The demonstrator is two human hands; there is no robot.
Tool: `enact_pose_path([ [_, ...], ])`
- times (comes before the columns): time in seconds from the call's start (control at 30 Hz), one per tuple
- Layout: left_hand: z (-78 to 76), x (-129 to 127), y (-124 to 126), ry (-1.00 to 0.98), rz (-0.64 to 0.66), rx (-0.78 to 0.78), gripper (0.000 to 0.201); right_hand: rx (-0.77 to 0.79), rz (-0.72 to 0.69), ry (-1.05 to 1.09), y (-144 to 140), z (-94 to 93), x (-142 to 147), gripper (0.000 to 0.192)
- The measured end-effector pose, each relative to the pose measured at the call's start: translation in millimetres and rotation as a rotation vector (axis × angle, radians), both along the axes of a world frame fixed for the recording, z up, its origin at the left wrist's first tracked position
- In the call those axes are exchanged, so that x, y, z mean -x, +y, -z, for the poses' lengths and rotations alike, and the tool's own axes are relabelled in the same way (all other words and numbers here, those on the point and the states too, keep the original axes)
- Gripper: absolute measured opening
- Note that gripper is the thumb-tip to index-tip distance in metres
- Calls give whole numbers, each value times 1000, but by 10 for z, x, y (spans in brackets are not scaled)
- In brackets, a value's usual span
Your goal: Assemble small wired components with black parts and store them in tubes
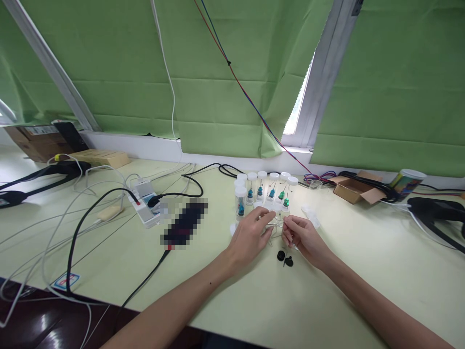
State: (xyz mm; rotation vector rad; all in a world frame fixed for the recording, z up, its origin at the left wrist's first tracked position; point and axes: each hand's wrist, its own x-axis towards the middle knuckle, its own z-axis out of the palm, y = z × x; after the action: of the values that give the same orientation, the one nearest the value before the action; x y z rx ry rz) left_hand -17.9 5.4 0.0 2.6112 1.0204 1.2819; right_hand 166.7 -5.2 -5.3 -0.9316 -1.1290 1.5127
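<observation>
Hands are meeting at the middle of the pale green counter (327,300), and we are working on something very small between them. Our left hand (252,235) is pinching its fingertips together toward the right, and our right hand (303,237) is closing its fingers on a thin, clear piece (278,225); what exactly that piece is, we cannot tell, since it is too fine and partly hidden. Just beyond the fingertips, on the far side, a cluster of small clear vials (265,191) with white caps is standing upright, each showing a blue or green part inside. Loose white caps (312,218) are lying to the right of the hands, and two small black pieces (285,258) are resting on the near side, just beside the right hand. We judge that we are in the middle of fitting or threading one small part by hand. The next move is calling for a steady, light pinch and close alignment of both fingertips.
</observation>
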Motion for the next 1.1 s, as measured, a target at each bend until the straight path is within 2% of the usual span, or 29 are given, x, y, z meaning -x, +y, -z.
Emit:
enact_pose_path([
  [0.4,-18,-1,-14,-19,22,-19,30,4,-57,52,-8,-1,-2,36],
  [0.7,-20,-19,-6,-181,74,-22,36,38,-223,250,-20,-14,-37,28],
  [1.1,-15,-37,-27,-213,120,-33,34,2,-283,222,-15,2,-20,24],
])
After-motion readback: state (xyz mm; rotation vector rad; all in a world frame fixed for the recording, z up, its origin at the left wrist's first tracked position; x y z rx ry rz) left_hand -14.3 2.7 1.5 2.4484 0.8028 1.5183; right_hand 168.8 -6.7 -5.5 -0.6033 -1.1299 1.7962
